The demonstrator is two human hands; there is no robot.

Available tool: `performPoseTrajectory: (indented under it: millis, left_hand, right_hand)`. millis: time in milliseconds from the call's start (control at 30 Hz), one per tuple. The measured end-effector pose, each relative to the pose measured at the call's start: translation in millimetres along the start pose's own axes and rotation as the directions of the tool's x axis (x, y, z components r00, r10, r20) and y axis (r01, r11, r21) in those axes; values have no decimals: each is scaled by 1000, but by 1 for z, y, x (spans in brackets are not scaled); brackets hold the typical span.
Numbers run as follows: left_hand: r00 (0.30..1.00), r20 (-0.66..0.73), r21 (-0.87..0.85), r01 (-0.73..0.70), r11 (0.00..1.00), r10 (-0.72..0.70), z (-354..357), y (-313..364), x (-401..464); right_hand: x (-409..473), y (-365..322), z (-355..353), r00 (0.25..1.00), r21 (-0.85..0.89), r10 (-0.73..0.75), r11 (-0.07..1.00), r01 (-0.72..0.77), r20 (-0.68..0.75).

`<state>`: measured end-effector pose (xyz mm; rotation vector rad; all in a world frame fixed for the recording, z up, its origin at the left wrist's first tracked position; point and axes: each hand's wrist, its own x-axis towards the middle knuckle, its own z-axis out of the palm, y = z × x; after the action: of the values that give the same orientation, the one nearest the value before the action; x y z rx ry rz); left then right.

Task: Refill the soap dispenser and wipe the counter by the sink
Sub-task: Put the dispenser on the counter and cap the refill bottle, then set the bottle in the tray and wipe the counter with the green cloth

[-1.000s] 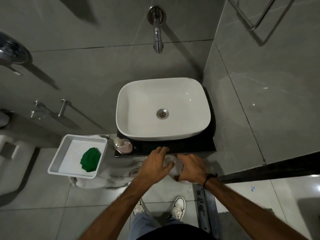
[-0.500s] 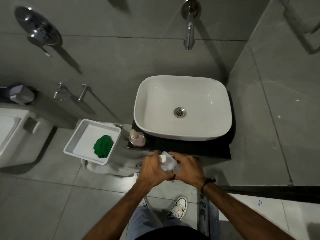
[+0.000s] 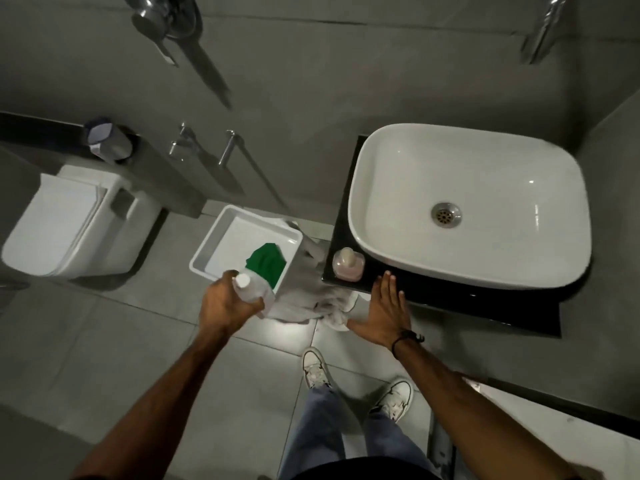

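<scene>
Nearest the camera, two white sneakers [image 3: 356, 384] and blue jeans stand on the grey tiled floor. No label or writing can be read on anything here. The left hand [image 3: 227, 303] is closed around a clear refill bottle [image 3: 254, 291] with a white cap, held over the near corner of a white tray [image 3: 214, 251]. The right hand [image 3: 386, 311] is spread flat and open, gripping nothing, with a dark band at the wrist; its fingertips [image 3: 389, 277] reach the front edge of the black surface [image 3: 450, 306], though whether they touch it cannot be told. Between the hands a white towel [image 3: 311, 299] hangs crumpled. In the tray lies a green cloth [image 3: 266, 263]. The pinkish soap dispenser [image 3: 348, 265] stands on the surface's left near corner, just beside the white sink [image 3: 398, 188]. Further left a white toilet [image 3: 69, 220] sits against the grey wall.
</scene>
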<state>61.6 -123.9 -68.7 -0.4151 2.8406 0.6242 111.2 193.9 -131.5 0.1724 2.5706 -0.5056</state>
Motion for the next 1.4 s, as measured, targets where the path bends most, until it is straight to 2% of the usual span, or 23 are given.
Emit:
performPoseTrajectory:
  millis: [300,433,533,600,667,767,833,900,1133,1267,1400]
  left_hand:
    - [996,-75,-5,-57,998,57,7,-57,143]
    - [996,-68,-8,-61,998,60,29,-73,172]
    - [999,-47,-76,-21,997,18,41,-83,181]
    - [997,-47,-160,46,986,-54,47,-84,183]
    - [970,-33,-283,220,933,-239,52,-80,180]
    - [834,107,-385,536,751,-541,63,-66,170]
    - [781,285,-388,624,678,-556,81,-54,165]
    - [777,401,-415,626,660,-485,105,-42,165]
    - [758,454,-234,608,759,-468,160,-36,186]
    - [804,405,-191,541,819,-436,165,-53,191]
    - [873,316,-158,434,887,-371,138,-53,166]
  right_hand:
    - [7,-10,29,994,-140,100,984,-106,-44]
    - [7,-9,32,993,-174,115,977,-120,-42]
    - [8,-11,30,990,-183,138,973,-140,-25]
    - [7,-14,27,989,-198,148,969,-148,-16]
    - [6,-17,24,987,-205,163,965,-161,-8]
    - [6,-21,22,984,-200,181,963,-178,-5]
    - [7,-19,23,983,-208,186,961,-182,-1]
    - [8,-14,26,984,-205,178,963,-174,0]
    - [5,-4,26,992,-197,123,973,-121,-2]
    - [6,-5,29,993,-169,116,978,-120,-35]
    - [6,-3,26,995,-163,94,982,-98,-27]
